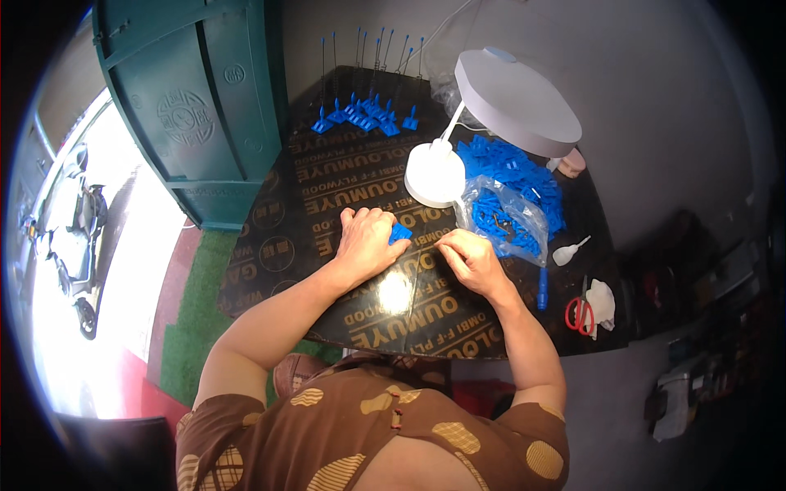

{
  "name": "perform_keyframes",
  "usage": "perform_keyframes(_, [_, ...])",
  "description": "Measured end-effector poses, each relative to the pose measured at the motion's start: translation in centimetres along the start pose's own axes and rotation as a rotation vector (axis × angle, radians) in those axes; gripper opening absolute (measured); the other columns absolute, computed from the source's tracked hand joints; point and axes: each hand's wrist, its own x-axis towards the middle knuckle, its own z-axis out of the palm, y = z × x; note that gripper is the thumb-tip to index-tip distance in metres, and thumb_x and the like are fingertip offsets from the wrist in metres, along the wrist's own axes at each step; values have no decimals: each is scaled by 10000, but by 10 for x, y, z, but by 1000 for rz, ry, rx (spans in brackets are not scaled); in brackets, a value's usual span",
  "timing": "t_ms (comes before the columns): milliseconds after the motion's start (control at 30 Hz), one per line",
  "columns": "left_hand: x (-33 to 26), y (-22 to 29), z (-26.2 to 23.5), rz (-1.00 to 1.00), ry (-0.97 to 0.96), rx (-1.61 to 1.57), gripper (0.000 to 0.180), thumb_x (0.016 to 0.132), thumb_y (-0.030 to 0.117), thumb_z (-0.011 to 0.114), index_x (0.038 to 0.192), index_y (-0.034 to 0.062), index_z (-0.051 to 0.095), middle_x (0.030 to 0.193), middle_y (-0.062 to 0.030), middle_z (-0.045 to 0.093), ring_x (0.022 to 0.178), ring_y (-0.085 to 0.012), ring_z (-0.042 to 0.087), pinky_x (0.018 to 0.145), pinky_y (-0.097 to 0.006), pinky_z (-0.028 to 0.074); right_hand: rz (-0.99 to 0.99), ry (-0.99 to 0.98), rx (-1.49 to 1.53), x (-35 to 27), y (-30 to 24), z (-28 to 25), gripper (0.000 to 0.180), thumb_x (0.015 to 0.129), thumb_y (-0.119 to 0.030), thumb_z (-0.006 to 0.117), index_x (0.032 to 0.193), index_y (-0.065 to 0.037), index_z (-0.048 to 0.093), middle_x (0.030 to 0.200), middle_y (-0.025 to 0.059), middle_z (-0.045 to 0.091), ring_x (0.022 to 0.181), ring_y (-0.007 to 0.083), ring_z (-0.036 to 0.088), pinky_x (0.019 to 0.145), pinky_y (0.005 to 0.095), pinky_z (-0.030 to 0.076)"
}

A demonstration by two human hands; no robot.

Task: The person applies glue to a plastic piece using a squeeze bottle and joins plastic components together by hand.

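Left hand (367,243) is mid-bench, palm down on or just above the black bench (299,245) top, fingers curled and clamped on a blue piece (399,233). Piece pokes out on the thumb side, toward the right hand; the rest is hidden by the hand.

Right hand (473,260) is level with it, nearer the bench's right edge. Hands well apart. Its fingers curl in, thumb side facing the blue piece; can't tell if the tips meet or pinch anything.

Around them: white lamp (435,176) stands beyond the hands, oval head tilted out toward the far right corner. Blue pile (528,184) sits beneath and past that head, along the right side. Clear plastic bag (501,233) with more blue parts lies at the pile's near side, just beyond the right hand.

Far edge, left half: cluster of blue parts with thin upright rods (368,114).

Right edge, going far to near: white squeeze bottle (564,254) with thin nozzle, then blue tube (542,288) a bit inboard, then red-handled scissors (580,316) beside crumpled white tissue (602,304), close to the near right corner.

Green door panel (201,114) stands off the left edge.
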Motion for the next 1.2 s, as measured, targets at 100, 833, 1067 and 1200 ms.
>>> perform_keyframes(100, [0, 0, 1, 10, 13, 30, 330, 761, 295, 740, 927, 15, 684, 872, -114, 642, 913, -261, 575, 923, -433, 328, 14, 5, 11, 1, 0, 0, 37, 827, 1, 631, 843, 31, 645, 799, 161, 653, 728, 309, 644, 656, 360, 516])
perform_keyframes(833, [0, 0, 2, 6, 22, 3, 300, 763, 237, 725, 961, 16, 680, 845, -104, 623, 893, -255, 569, 929, -436, 312, 58, -2, 58, -2, 3, -4, 44, 822, 5, 625, 835, 37, 651, 778, 153, 651, 705, 296, 639, 648, 353, 510])
perform_keyframes(1067, [0, -1, 2, 11, 29, -8, 292, 760, 237, 725, 947, 17, 683, 813, -92, 611, 869, -246, 564, 917, -429, 314, 48, -8, 50, -2, 3, -5, 53, 827, 31, 614, 857, 43, 656, 800, 152, 665, 709, 275, 647, 646, 323, 514])
perform_keyframes(1200, [2, 1, -1, -11, -16, -19, 319, 763, 247, 721, 972, 11, 673, 880, -116, 620, 916, -267, 561, 942, -455, 308, 34, -3, 48, -2, 4, -5, 50, 827, 30, 614, 852, 40, 656, 795, 150, 662, 700, 274, 642, 639, 324, 510])
